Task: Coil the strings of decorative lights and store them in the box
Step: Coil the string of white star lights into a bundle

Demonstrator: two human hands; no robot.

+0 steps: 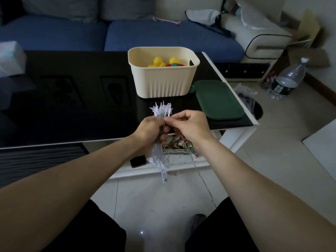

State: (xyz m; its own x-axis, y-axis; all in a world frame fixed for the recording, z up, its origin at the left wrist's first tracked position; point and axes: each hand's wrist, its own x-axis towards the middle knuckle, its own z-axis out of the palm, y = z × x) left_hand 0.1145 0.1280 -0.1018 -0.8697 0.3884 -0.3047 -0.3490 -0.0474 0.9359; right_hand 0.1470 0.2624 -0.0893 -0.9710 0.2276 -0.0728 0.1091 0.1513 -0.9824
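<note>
- While the left hand (151, 130) grips the bundled light string (162, 113) at frame centre, the right hand (189, 124) pinches a strand beside it.
- Loops dangle below the fist.
- Above them, upper centre, the cream box (163, 82) stands on the black table (72, 106), green lid (218, 100) just right of it.

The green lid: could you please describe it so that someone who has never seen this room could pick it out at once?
Start at the black table in front of the blue sofa and go to its right end. There the lid lies flat just right of the cream box, touching or nearly touching its base. It is the only dark green thing there: a low rounded rectangle, unlike the tall ribbed box.
</note>
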